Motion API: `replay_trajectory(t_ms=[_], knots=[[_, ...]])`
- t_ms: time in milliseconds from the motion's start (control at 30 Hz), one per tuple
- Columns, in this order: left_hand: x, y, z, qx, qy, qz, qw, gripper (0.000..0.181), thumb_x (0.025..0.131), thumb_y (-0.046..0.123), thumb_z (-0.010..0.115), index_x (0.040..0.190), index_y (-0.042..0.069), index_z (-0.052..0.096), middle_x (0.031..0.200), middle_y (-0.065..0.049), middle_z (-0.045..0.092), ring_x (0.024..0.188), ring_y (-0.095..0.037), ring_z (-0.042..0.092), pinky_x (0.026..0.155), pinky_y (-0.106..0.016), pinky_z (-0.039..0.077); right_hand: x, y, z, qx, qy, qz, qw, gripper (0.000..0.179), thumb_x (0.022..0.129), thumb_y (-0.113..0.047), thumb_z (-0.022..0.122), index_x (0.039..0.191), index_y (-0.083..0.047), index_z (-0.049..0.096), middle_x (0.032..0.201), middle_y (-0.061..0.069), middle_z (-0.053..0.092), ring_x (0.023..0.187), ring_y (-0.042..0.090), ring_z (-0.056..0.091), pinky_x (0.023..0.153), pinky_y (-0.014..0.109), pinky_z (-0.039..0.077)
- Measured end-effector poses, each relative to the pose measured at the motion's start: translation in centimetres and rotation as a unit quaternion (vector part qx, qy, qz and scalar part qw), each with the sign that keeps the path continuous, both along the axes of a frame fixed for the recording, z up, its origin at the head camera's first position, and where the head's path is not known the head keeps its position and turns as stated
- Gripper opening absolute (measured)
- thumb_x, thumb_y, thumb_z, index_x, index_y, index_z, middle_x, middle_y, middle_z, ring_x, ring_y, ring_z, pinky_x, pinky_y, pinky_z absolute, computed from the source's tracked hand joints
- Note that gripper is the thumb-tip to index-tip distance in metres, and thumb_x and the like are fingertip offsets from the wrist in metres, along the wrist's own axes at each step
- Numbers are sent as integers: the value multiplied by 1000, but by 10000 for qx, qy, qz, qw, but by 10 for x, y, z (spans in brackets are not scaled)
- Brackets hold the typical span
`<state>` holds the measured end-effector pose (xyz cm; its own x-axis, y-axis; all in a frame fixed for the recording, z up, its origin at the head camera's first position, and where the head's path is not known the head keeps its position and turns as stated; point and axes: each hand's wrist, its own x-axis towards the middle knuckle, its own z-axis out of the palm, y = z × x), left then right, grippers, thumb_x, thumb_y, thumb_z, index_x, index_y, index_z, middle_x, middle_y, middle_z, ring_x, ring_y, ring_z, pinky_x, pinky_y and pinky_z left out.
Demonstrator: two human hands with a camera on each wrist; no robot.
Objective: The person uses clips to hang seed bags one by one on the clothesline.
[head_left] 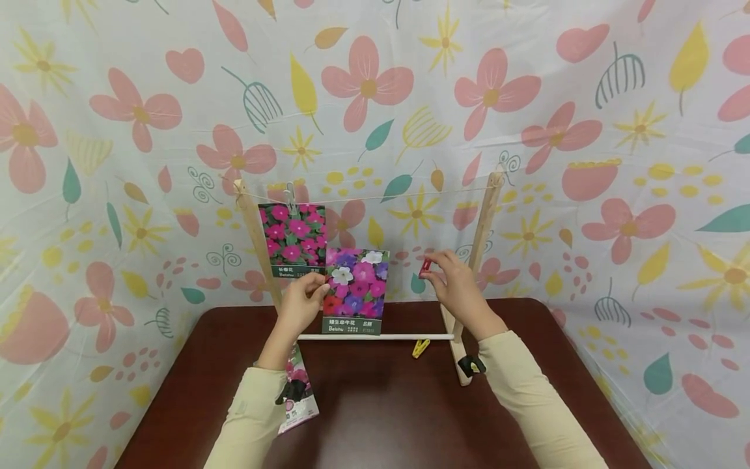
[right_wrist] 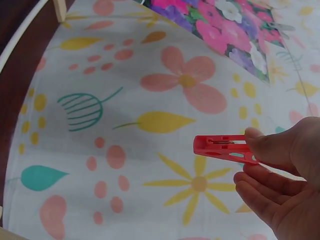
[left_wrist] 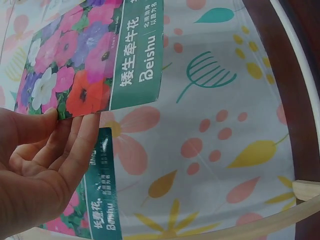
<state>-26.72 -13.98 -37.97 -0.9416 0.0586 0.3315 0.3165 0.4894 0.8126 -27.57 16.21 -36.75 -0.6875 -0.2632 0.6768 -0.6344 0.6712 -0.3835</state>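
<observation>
My left hand (head_left: 301, 303) pinches the left edge of a seed packet (head_left: 354, 293) printed with purple, pink, red and white flowers. That packet is upright, below the string (head_left: 363, 199), its green label band at the bottom. Between thumb and fingertips, my right hand (head_left: 459, 290) pinches a red clothespin (right_wrist: 222, 147) by its handle end, off to the packet's right. Another packet with magenta flowers (head_left: 293, 234) hangs from the string by a pale clothespin (head_left: 290, 195), behind and left of my left hand.
Two wooden posts (head_left: 485, 221) carry the string, joined low down by a white rod (head_left: 375, 337). On the dark table (head_left: 387, 404) lie a yellow clothespin (head_left: 420, 348) near the right foot and another flower packet (head_left: 301, 404), partly under my left forearm. A floral curtain (head_left: 375, 150) hangs behind.
</observation>
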Motion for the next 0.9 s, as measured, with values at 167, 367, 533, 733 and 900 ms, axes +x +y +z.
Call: replay_trajectory(t_ms=[167,367,533,733,900], knots=[[-3,1,6,21,43,-11,10000,14,95,8,60,103,-2,65,90,-16,72,63,-22,63,60,-32,52,-1,1,8,-17,335,23,9994,36,84,0,71,118,4,60,106,19,58,94,35,61,76,47,52],[-6,3,12,45,60,-72,9999,14,95,8,60,103,-3,64,92,-16,71,70,-26,66,65,-33,54,-1,2,18,-119,586,54,9982,37,84,2,71,118,5,58,105,20,57,98,38,59,79,49,51],[-8,3,18,82,30,-147,9999,15,96,7,59,105,-3,64,94,-17,71,76,-27,66,67,-34,55,0,2,25,-164,728,75,9972,39,83,4,71,119,8,57,106,22,58,97,38,58,80,48,51],[-12,3,27,166,147,-185,9996,14,95,8,59,104,-3,64,92,-17,71,76,-28,66,67,-35,56,0,1,39,-215,1053,111,9941,38,82,4,72,116,9,58,104,23,58,96,37,58,81,47,51],[-15,5,34,138,236,-202,9994,16,96,10,59,106,-1,64,93,-16,71,74,-27,67,67,-34,56,1,-2,53,-181,1291,135,9914,37,82,3,72,116,7,58,107,22,58,98,37,59,82,46,52]])
